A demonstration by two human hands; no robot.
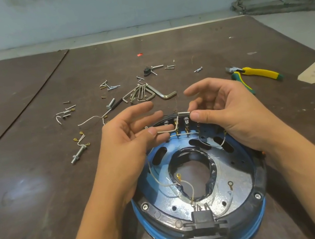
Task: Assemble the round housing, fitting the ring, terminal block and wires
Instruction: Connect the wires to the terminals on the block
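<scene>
A person's two hands work over the far edge of the round housing (254,230), which lies flat on the bench (37,181) close to the body, its black ring (261,183) already seated round the rim. The left hand (129,140) pinches one end of a bent white wire (167,131) between thumb and fingertip, the other fingers spread. The right hand (230,113) nips the wire's other end between thumb and forefinger just above the terminal block (186,121). Each grip is a light fingertip pinch, not a fist.

The wiring step appears to be in hand: the jumper is being lined up with the block's brass posts. The next move likely calls for steadying one end while the other is pressed onto its post. Two loose ring terminals (230,183) inside the housing suggest more connections remain. Hex keys (148,93), scattered screws (109,85) and pliers (257,73) lie beyond.
</scene>
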